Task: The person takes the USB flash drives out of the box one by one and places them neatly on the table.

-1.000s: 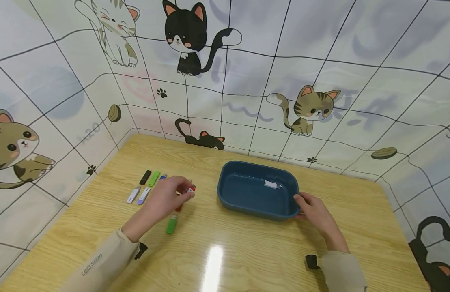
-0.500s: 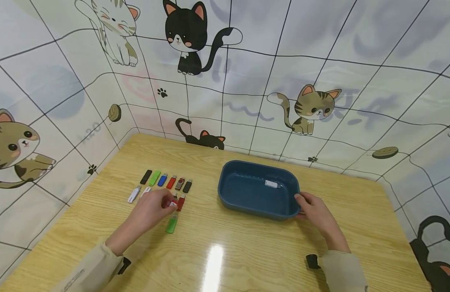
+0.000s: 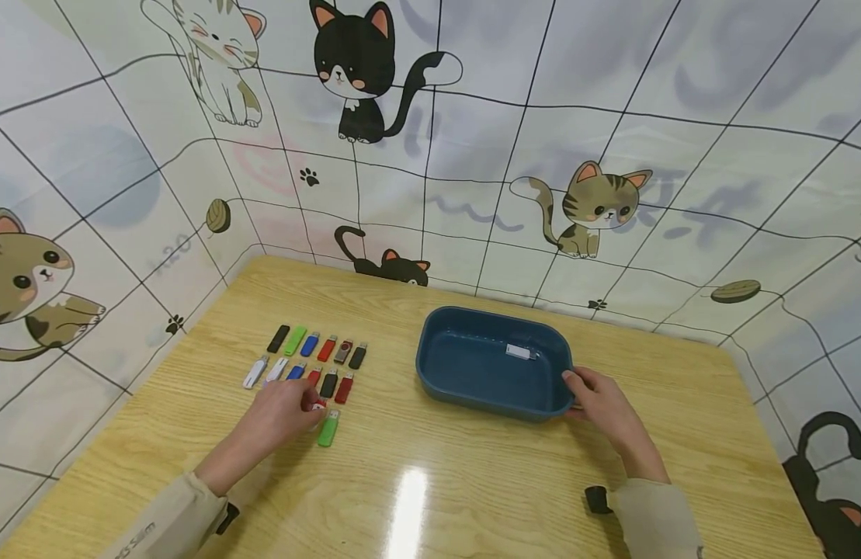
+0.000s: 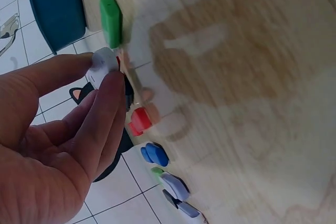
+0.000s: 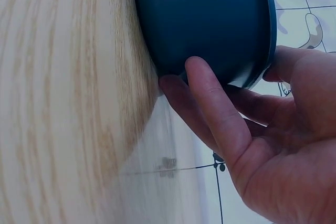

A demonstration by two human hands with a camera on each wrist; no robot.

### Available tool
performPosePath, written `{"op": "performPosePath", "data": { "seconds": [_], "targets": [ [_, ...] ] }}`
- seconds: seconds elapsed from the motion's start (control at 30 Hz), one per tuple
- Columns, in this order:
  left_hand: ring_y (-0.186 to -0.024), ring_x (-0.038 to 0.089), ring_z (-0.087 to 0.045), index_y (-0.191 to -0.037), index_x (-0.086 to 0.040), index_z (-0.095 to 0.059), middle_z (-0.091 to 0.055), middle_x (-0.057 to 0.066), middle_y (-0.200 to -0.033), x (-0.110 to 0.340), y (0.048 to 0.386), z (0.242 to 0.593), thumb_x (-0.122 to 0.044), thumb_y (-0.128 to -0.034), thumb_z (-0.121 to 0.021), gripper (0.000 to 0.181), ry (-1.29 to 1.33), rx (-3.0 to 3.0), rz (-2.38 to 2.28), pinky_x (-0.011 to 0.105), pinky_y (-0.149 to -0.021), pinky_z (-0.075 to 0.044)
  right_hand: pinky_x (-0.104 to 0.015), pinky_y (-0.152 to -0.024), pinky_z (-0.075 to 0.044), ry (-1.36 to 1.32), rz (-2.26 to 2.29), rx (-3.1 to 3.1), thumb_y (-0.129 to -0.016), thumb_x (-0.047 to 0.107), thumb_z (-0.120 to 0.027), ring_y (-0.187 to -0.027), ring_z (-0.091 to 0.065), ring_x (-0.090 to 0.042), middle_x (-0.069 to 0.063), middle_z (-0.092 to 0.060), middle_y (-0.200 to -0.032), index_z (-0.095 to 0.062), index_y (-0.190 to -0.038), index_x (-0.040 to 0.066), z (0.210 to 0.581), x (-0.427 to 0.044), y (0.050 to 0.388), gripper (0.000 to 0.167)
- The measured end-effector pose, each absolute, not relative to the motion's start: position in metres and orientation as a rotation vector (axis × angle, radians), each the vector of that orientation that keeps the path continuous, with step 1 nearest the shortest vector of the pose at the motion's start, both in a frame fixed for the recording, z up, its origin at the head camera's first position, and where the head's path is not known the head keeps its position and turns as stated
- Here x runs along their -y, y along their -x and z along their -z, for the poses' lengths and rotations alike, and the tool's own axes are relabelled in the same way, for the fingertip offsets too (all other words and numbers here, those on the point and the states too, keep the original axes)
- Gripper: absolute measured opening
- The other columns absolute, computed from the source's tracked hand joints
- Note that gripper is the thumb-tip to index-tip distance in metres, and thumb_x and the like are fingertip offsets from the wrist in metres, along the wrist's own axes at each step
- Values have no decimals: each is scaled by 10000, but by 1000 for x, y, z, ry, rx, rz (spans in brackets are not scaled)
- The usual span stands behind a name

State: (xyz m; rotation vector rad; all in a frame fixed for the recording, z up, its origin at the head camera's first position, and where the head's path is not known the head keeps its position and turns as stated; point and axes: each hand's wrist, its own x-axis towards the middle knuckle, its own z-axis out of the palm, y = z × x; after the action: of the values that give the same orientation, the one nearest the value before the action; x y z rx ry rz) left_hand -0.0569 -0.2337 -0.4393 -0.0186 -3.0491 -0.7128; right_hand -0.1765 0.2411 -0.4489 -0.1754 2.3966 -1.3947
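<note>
My left hand [image 3: 265,419] pinches a white and red USB stick [image 4: 103,67] between thumb and fingers, low over the table. Just right of it lies a green USB stick [image 3: 328,429]. Beyond the hand are two rows of USB sticks, among them a black one [image 3: 329,383], a dark red one [image 3: 344,389] and a white one [image 3: 255,373]; the hand partly covers the nearer row. At the right, my right hand [image 3: 605,405] holds the near right end of a dark blue plastic bin [image 3: 472,399], thumb over the rim, other fingers against the outside. One white USB stick [image 3: 519,352] lies inside the bin.
The light wooden table [image 3: 465,481] ends at a wall covering [image 3: 472,155] printed with cats, which rises behind it and on both sides. A bright light reflection crosses the table's near part.
My left hand has moved left and toward the near side with the white and red USB stick, uncovering most of the rows. The right hand and the bin have stayed put.
</note>
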Motion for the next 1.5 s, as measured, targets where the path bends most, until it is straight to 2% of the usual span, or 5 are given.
{"op": "performPosePath", "data": {
  "seconds": [0.43,0.7,1.07,1.33,1.5],
  "targets": [
    [-549,122,-457,-761,-49,-662,-533,-7,-637,235,60,448,-108,-842,-819,187,-12,3117,641,254,-493,-362,-394,-891,-586,164,1397,-2392,-1134,341,-409,-1264,-591,-450,-392,-416,-1494,-288,-1551,-143,446,-240,175,650],
    [-519,102,-393,-689,-76,-625,-478,-25,-585,233,62,448,-103,-836,-816,243,25,3112,640,235,-483,-298,-399,-898,-584,171,1391,-2390,-1135,352,-397,-1285,-558,-477,-388,-390,-1516,-271,-1558,-140,448,-242,176,661],
    [-497,91,-361,-691,-73,-605,-434,-27,-561,232,60,448,-112,-846,-820,268,-7,3128,637,232,-473,-271,-395,-909,-581,188,1421,-2376,-1127,374,-428,-1254,-600,-435,-367,-433,-1496,-295,-1566,-109,448,-242,174,666],
    [-509,101,-378,-722,-54,-610,-453,-10,-584,231,59,443,-113,-860,-805,245,-1,3131,642,240,-475,-290,-405,-901,-584,188,1437,-2362,-1131,344,-426,-1257,-599,-444,-377,-428,-1496,-294,-1563,-116,447,-242,174,644],
    [-575,126,-472,-824,-5,-649,-557,27,-679,226,60,429,-109,-864,-817,202,114,3055,539,272,-496,-397,-408,-903,-583,186,1442,-2366,-1130,340,-432,-1257,-601,-443,-373,-449,-1481,-310,-1559,-112,447,-241,172,635]
  ]
}}
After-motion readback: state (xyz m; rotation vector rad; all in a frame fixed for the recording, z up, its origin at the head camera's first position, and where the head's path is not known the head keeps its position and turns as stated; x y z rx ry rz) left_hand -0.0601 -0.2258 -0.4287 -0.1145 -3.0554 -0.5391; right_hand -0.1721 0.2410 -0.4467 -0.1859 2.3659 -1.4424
